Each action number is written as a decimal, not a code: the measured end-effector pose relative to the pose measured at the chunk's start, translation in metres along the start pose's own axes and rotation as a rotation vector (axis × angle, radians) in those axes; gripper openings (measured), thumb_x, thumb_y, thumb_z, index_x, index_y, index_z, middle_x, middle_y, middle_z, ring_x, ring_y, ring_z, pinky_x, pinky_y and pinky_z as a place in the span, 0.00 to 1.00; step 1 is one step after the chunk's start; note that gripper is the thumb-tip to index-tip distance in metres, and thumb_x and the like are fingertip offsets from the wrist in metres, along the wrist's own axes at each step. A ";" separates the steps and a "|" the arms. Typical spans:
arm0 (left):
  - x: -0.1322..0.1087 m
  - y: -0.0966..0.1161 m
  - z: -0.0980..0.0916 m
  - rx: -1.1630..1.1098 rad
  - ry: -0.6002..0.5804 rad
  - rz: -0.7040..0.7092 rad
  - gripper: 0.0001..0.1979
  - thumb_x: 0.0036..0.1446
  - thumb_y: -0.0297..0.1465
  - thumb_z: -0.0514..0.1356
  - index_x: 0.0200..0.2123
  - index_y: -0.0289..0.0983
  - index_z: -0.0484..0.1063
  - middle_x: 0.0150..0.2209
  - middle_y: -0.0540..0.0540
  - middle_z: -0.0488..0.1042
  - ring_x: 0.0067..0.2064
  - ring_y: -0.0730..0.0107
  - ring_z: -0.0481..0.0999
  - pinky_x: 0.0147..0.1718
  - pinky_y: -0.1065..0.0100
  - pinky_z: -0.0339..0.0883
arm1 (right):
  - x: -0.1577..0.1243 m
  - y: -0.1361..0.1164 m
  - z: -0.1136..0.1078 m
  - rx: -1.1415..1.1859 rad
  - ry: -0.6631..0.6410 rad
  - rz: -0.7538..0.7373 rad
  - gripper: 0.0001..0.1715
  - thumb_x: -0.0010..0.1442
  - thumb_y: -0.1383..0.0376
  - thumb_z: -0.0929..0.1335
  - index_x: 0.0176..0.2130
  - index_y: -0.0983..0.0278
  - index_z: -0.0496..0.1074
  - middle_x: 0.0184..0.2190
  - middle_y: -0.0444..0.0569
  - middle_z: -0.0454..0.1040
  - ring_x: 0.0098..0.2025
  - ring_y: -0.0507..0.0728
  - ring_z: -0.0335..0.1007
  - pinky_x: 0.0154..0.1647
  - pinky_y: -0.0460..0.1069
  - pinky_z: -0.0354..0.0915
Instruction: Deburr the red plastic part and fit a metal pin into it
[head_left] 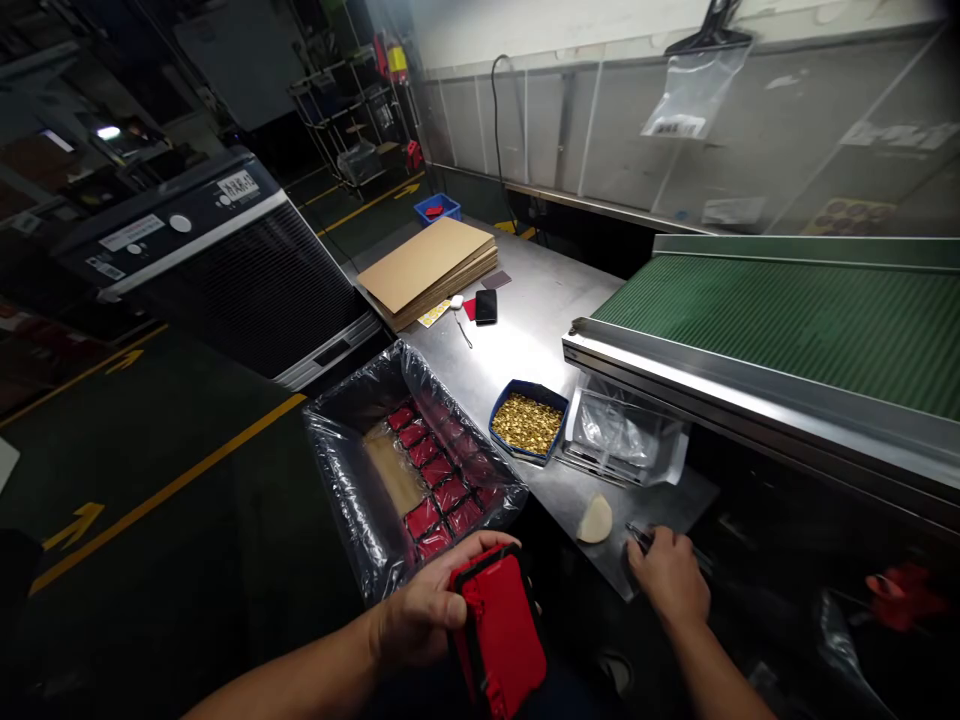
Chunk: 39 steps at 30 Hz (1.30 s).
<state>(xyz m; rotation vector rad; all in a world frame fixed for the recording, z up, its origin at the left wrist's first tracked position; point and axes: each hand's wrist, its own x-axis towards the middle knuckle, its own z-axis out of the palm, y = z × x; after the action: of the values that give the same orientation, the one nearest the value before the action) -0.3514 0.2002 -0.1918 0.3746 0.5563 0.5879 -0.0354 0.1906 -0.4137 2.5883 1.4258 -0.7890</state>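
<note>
My left hand (424, 610) is closed around a red flat case (499, 630) with a black edge, held low in front of me. My right hand (667, 575) rests at the near edge of the steel table (525, 330), its fingers curled on a thin dark tool (641, 537) that I cannot make out well. A pale wedge-shaped piece (595, 519) lies just left of that hand. Left of the table stands a carton lined with a plastic bag (337, 470), with several red cases (435, 480) packed in rows inside it.
A blue tray of small gold parts (527, 421) and a stack of clear plastic bags (622, 435) sit on the table. Flat cardboard sheets (427, 265) and a phone (486, 305) lie farther back. A green conveyor belt (787, 320) runs on the right. A large black machine (225, 260) stands left.
</note>
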 end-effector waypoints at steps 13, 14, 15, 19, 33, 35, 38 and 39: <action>-0.024 -0.007 -0.029 0.139 0.181 -0.072 0.30 0.63 0.50 0.57 0.59 0.36 0.69 0.60 0.32 0.67 0.59 0.51 0.70 0.59 0.56 0.61 | -0.011 -0.007 -0.019 0.334 0.149 0.028 0.23 0.67 0.48 0.58 0.50 0.62 0.64 0.46 0.50 0.71 0.45 0.56 0.71 0.45 0.49 0.64; -0.026 0.000 -0.030 0.143 0.222 -0.100 0.28 0.63 0.48 0.58 0.58 0.35 0.70 0.58 0.33 0.70 0.59 0.49 0.70 0.60 0.55 0.59 | -0.015 -0.006 -0.017 0.354 0.185 0.015 0.23 0.68 0.50 0.58 0.52 0.62 0.63 0.49 0.50 0.70 0.47 0.54 0.70 0.47 0.48 0.64; -0.028 0.007 -0.034 0.197 0.260 -0.125 0.26 0.62 0.45 0.61 0.58 0.36 0.70 0.54 0.34 0.73 0.58 0.49 0.71 0.60 0.54 0.60 | -0.018 -0.005 -0.013 0.364 0.200 0.000 0.22 0.68 0.51 0.58 0.52 0.63 0.63 0.50 0.51 0.69 0.47 0.54 0.69 0.49 0.47 0.63; -0.029 0.029 -0.062 0.517 0.313 -0.170 0.23 0.52 0.41 0.71 0.47 0.34 0.75 0.38 0.41 0.77 0.38 0.63 0.78 0.39 0.67 0.69 | -0.026 -0.002 0.009 0.367 0.146 -0.045 0.16 0.64 0.59 0.64 0.47 0.67 0.68 0.46 0.54 0.71 0.43 0.57 0.69 0.44 0.50 0.63; 0.002 -0.026 -0.040 -0.195 0.079 -0.365 0.24 0.57 0.41 0.58 0.50 0.30 0.74 0.49 0.29 0.75 0.48 0.44 0.77 0.50 0.43 0.64 | -0.082 -0.026 -0.029 0.724 0.029 0.049 0.25 0.61 0.51 0.65 0.46 0.68 0.72 0.40 0.54 0.75 0.39 0.57 0.74 0.42 0.50 0.69; 0.008 -0.025 -0.033 -0.203 0.163 -0.314 0.27 0.61 0.47 0.56 0.51 0.30 0.73 0.46 0.32 0.76 0.44 0.46 0.79 0.47 0.45 0.67 | -0.104 -0.046 -0.058 0.787 0.004 -0.012 0.29 0.59 0.44 0.65 0.46 0.63 0.73 0.39 0.49 0.76 0.39 0.55 0.74 0.39 0.48 0.70; 0.017 -0.019 -0.015 -0.156 0.393 -0.238 0.35 0.64 0.54 0.51 0.54 0.28 0.71 0.42 0.33 0.78 0.40 0.51 0.80 0.45 0.53 0.70 | -0.147 -0.080 -0.103 0.857 0.050 -0.293 0.26 0.59 0.44 0.67 0.47 0.58 0.74 0.41 0.44 0.76 0.40 0.51 0.74 0.41 0.43 0.70; 0.020 -0.017 -0.009 -0.135 0.442 -0.218 0.37 0.64 0.55 0.48 0.56 0.27 0.70 0.43 0.33 0.78 0.40 0.52 0.80 0.45 0.55 0.70 | -0.161 -0.091 -0.115 0.844 0.088 -0.436 0.21 0.61 0.48 0.67 0.46 0.58 0.74 0.40 0.43 0.76 0.36 0.49 0.73 0.37 0.42 0.69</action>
<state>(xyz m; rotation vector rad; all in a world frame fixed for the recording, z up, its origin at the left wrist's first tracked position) -0.3357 0.2008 -0.2152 0.0503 0.9627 0.4946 -0.1328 0.1538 -0.2226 2.8892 2.0702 -1.6583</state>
